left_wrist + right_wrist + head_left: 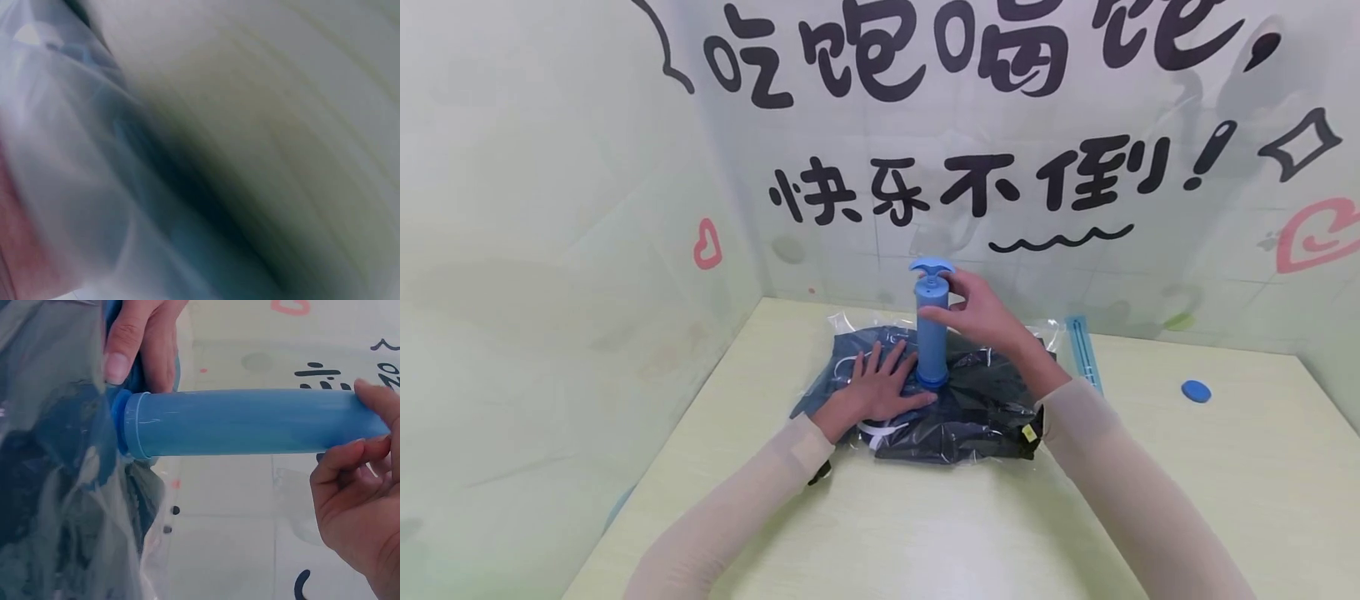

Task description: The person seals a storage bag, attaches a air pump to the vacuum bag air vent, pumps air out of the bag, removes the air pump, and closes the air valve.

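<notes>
The left wrist view is motion-blurred throughout: only a smeared clear plastic vacuum bag [94, 187] over dark fabric is recognisable. In the right wrist view, the blue cylindrical hand pump [250, 422] is cut off at the right edge; its handle is out of frame. The right hand [359, 506] is cropped by the frame edge.

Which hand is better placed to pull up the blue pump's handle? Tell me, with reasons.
Right. The right hand already grips the top of the upright blue plastic hand pump, just under its handle. The left hand lies flat on the clear vacuum bag of dark clothes beside the pump's base.
</notes>
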Motion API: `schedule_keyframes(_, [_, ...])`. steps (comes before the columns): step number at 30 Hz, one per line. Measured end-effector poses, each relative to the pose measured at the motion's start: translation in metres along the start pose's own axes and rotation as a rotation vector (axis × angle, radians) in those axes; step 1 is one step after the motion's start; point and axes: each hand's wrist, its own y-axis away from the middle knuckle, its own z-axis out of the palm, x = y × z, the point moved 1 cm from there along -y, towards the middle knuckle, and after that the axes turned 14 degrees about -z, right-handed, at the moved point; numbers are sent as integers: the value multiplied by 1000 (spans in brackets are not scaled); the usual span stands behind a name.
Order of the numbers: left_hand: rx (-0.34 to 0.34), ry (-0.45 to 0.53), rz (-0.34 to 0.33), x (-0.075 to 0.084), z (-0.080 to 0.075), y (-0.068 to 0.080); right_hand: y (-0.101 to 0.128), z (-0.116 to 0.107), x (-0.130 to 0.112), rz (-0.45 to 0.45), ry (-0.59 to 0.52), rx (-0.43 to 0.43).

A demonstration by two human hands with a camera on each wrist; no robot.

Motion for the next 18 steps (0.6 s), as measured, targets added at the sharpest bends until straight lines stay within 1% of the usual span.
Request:
schedule_keyframes(2, [1, 3, 3, 0, -2, 0, 1, -2, 1, 1, 10, 17])
schedule_keyframes(7, [1, 6, 3, -1, -4, 1, 2, 0, 2, -31, 102, 48])
schedule_keyframes(9, [5, 3, 3, -1, -3, 1, 3, 2, 2, -25, 125, 56])
schedule_keyframes(13, [18, 3, 6, 0, 0, 0, 6, 5, 2, -3, 134, 88])
schedule_keyframes(18, [20, 2, -3, 1, 0, 0, 8, 10, 1, -22, 146, 110])
